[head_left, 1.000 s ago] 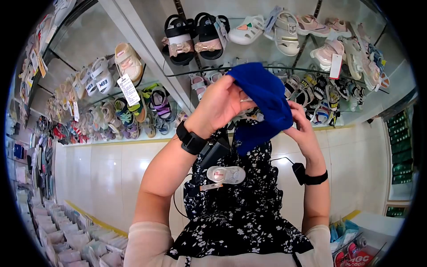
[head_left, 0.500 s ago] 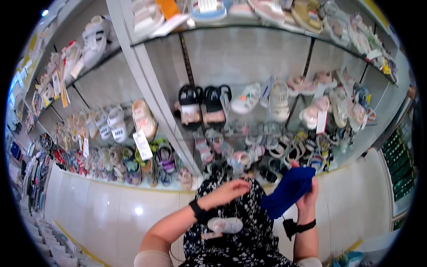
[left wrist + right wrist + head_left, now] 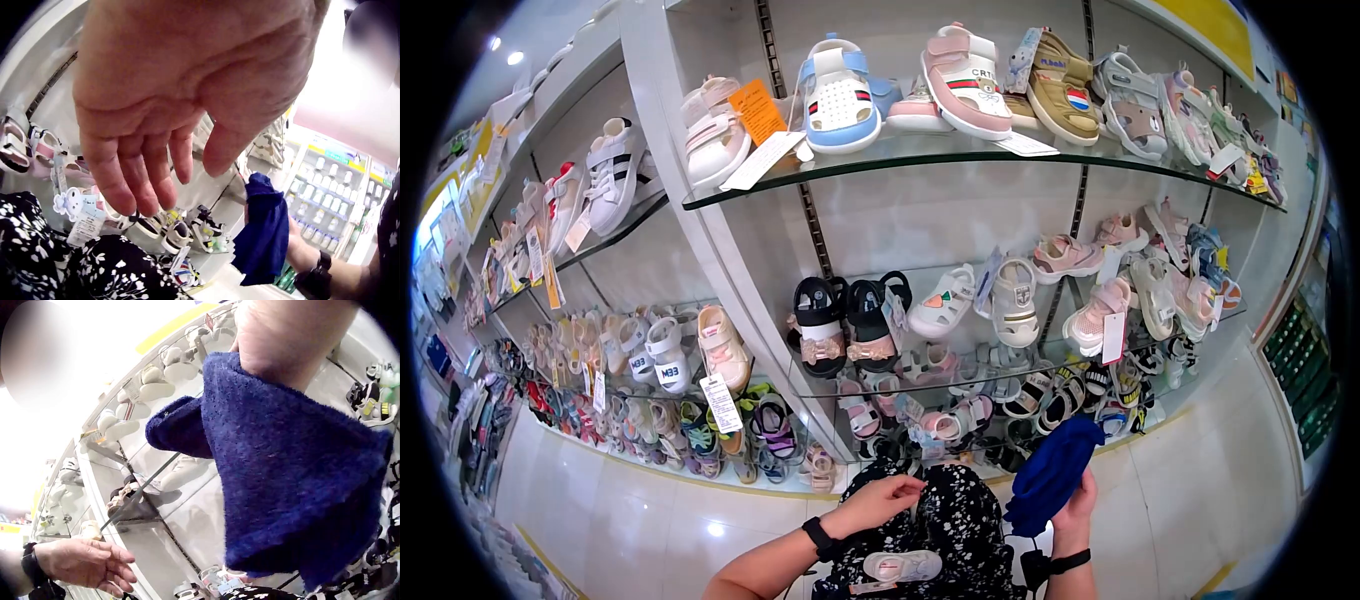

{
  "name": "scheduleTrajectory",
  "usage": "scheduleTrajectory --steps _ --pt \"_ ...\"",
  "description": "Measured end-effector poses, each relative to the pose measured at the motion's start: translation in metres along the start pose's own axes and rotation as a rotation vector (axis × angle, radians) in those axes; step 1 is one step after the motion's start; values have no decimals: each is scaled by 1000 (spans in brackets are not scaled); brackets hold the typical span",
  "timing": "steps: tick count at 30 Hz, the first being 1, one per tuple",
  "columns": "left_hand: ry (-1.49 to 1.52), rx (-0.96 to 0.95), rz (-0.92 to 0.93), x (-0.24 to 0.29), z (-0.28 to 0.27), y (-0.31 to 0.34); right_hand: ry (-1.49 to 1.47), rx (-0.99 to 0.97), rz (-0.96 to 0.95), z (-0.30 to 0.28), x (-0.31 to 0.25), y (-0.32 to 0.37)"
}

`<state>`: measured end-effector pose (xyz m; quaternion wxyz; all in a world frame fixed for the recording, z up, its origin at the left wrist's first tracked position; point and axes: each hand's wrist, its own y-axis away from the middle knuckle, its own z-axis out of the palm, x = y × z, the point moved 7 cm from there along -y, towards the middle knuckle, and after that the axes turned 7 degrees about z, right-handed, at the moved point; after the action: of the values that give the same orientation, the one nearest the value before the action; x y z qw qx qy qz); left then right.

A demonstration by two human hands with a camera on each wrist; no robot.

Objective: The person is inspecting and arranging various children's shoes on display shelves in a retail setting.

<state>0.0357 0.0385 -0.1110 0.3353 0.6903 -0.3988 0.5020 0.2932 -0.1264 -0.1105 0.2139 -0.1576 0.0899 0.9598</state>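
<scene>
Standing at a wall of glass shelves (image 3: 900,155) packed with children's shoes. Far-left shelf holds white sneakers (image 3: 615,185) with tags hanging. Top shelf, in a row: blue-and-white sandal (image 3: 840,95), pink-and-white shoe (image 3: 965,80), tan sandal (image 3: 1060,85), more pairs to the right. Shelf below holds a pair of black sandals (image 3: 850,320), then a white sandal (image 3: 940,300), then pink shoes. Lower shelves are crammed with small sandals, too small to sort out.

Left hand (image 3: 880,500) is low at centre, in front of the floral dress (image 3: 960,530), and holds nothing. Its fingers are loose, slightly apart and lightly bent. There is a black strap (image 3: 817,537) on that wrist.

Blue cloth (image 3: 1052,475) is just right of it, apart from the left hand, bunched and hanging down in front of the bottom shelves. Right hand (image 3: 1083,503) holds it from behind, fingers clamped on the cloth, thumb side hidden by the fabric. Cannot tell if the cloth touches a shelf.
</scene>
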Motion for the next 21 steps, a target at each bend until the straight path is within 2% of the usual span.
scheduleTrajectory --steps 2,4,7,10,12,15,18,21 --pt "-229 -67 -69 -2 4 11 4 -25 27 -10 2 -7" --pt "-346 -225 -121 -30 24 27 -8 -22 33 -13 5 -10" --pt "-517 -414 -24 -48 53 62 5 18 11 -12 3 -12" --pt "-537 -293 -63 -58 60 85 34 0 27 -16 6 -8" --pt "-591 -332 -131 -56 59 92 22 7 42 -16 9 -3" --pt "-756 -325 89 -38 65 103 -18 86 63 -22 15 7" --pt "-777 -440 -99 -40 71 106 -11 156 53 -28 18 19" --pt "-698 -391 -98 -44 71 104 37 145 74 -19 19 31"
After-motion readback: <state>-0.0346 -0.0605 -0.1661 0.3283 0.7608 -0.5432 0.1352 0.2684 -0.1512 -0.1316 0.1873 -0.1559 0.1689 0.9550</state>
